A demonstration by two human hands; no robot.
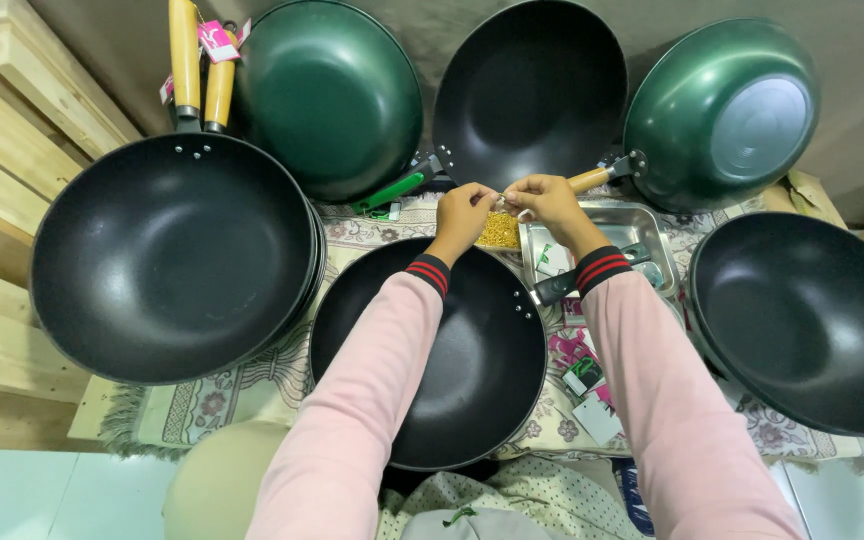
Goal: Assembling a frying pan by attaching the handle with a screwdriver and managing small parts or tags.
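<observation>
A small clear bag of yellow pieces [499, 229] is held up between both hands over the far edge of the patterned mat [252, 385]. The left hand [464, 213] is pinched shut on the bag's top left corner, and the right hand [544, 199] is pinched shut on its top right corner, so the fingertips of the two hands nearly meet above it. What the yellow pieces are cannot be told.

Just beside the bag, toward the right, a shallow metal tray [632, 222] is seen on the mat, with small packets lying in it. Directly below the forearms, at the mat's near edge, a black wok [462, 370] is set with its dark handle [570, 283] pointing toward the tray. More tags and cards [584, 372] are scattered on the mat to its right.

A stack of black woks [167, 255] with wooden handles is placed at the left edge, and another black wok [802, 320] at the right edge. Three woks are propped against the wall beyond the far edge: a green one [332, 95], a black one [530, 85], and a green one turned bottom-out [720, 110].
</observation>
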